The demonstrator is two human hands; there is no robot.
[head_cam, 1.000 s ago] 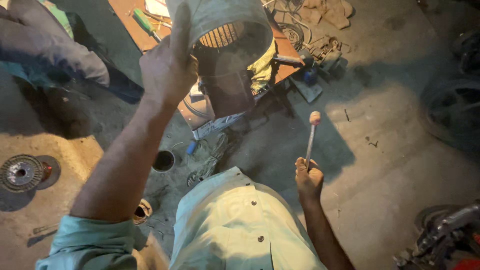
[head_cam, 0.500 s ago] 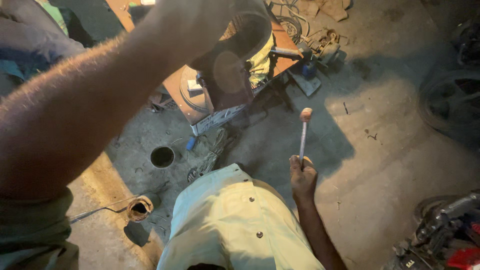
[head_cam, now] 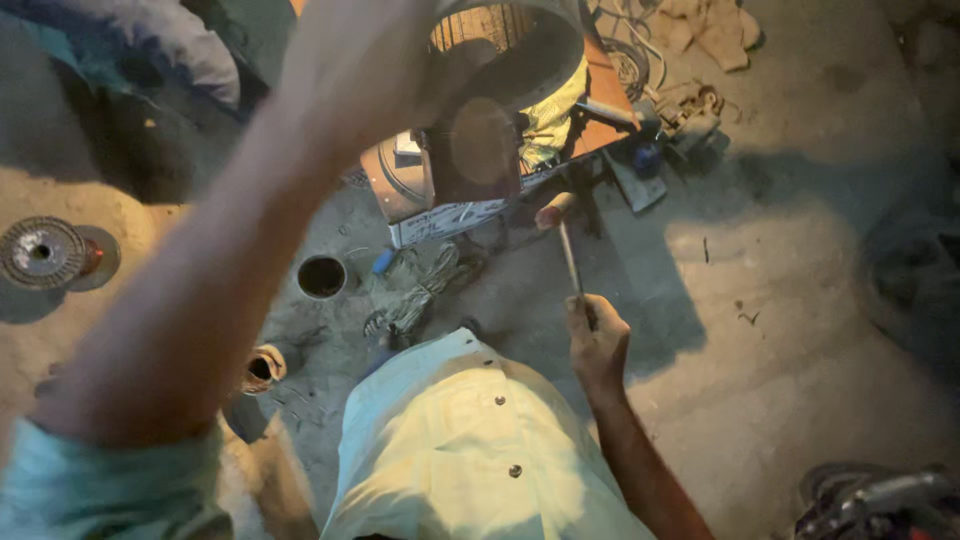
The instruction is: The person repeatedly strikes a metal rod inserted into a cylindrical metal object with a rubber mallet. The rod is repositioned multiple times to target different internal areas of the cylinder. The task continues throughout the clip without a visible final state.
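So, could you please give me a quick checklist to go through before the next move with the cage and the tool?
1. Left hand grips the round cage housing: ok, raised.
2. Right hand shut on the thin tool: ok.
3. Tool tip clear of the housing: ok, apart.
4. Ground below free of clutter: not ok; box and rope bundle lie there.
5. Wire spool out of the way: ok, far left.
6. Lighting: not ok, dim.

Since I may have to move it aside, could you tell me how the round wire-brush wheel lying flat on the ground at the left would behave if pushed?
The wire-brush wheel lies flat on its face on the dusty ground, so a push would probably slide it rather than roll it. It looks like metal, so likely rather heavy for its size and stiff. Set on edge, its round shape could roll away.
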